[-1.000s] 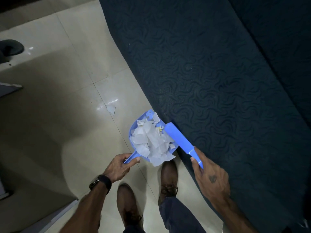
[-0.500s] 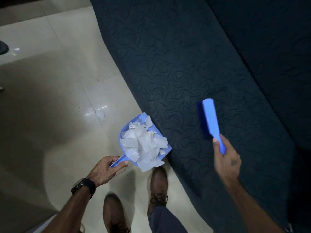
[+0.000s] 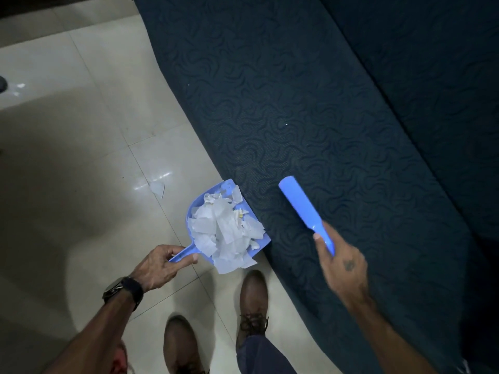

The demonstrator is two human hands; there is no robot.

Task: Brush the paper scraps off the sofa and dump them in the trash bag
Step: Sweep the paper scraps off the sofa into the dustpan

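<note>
Beside the dark sofa front edge, over pale floor tiles, our left hand pinches the dustpan handle, paper scraps heaped inside, while our right hand fingers curl around the brush above the seat.

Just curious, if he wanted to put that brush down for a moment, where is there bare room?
The sofa seat beyond the brush is bare but for tiny specks. Floor tiles left of the dustpan are open. It is crowded near the shoes.
</note>
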